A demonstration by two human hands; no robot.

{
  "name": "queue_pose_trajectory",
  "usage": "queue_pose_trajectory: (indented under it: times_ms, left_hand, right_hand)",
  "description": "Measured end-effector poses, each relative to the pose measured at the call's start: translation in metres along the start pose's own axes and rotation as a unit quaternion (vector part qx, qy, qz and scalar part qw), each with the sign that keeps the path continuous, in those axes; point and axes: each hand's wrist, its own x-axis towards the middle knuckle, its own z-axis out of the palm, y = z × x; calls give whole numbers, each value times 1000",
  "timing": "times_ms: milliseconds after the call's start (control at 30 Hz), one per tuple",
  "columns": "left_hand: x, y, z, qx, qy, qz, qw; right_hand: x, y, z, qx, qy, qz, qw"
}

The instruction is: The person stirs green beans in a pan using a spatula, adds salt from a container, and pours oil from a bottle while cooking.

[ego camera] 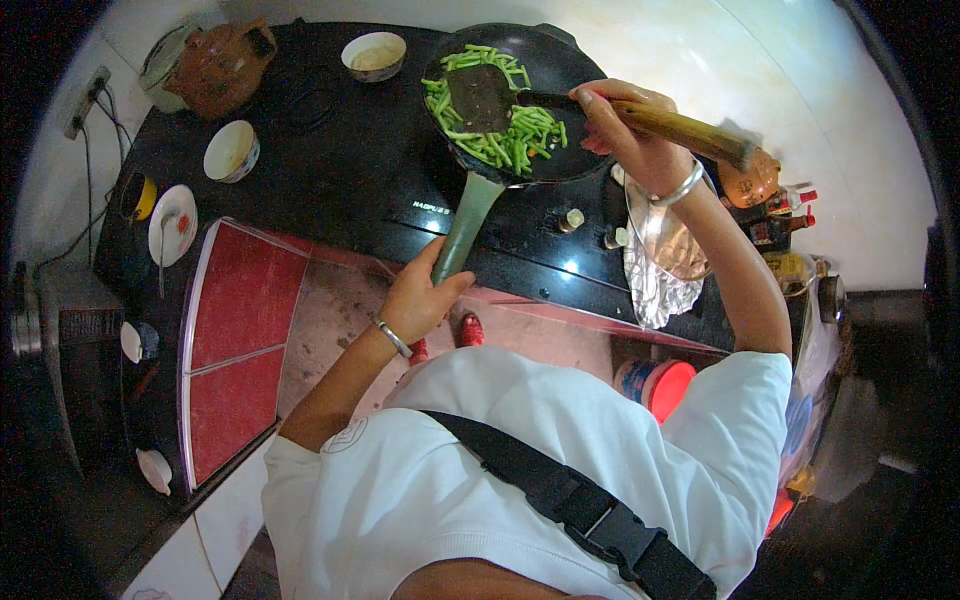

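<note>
My left hand [421, 296] grips the green handle [466, 225] of a black wok [555, 64] on the stove. In my right hand [637, 131] is a wok spatula [480, 97], held by its wooden handle [679, 126]. Its broad dark blade is inside the wok, among cut green beans [525, 142]. The beans lie around the blade, thickest on its near right side. To the right of the wok, partly behind my right forearm, a glass lid [660, 225] rests over crumpled foil [656, 296].
White bowls [375, 60] [231, 150] stand left of the wok. A plate [172, 225] with a spoon lies on the left counter, near a brown clay pot [225, 67]. Two stove knobs [571, 220] [616, 238] face me. Bottles [780, 229] stand at right; a red-lidded bucket [670, 390] is below.
</note>
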Motion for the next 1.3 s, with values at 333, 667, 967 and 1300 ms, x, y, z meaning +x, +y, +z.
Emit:
queue_pose_trajectory:
  times_ms: [333,667,967,1300]
  left_hand:
    - [-2,12,-2,-44,-17,-86,995]
    - [-4,15,-3,19,-1,-81,997]
    - [-2,11,-2,10,-10,-89,996]
    - [-3,1,-4,-4,8,-67,998]
  right_hand:
    - [36,62,-70,51,28,50,997]
    - [131,166,-106,176,2,164,971]
    - [164,132,-74,129,-278,31,951]
    - [-9,21,-78,-91,-257,-136,952]
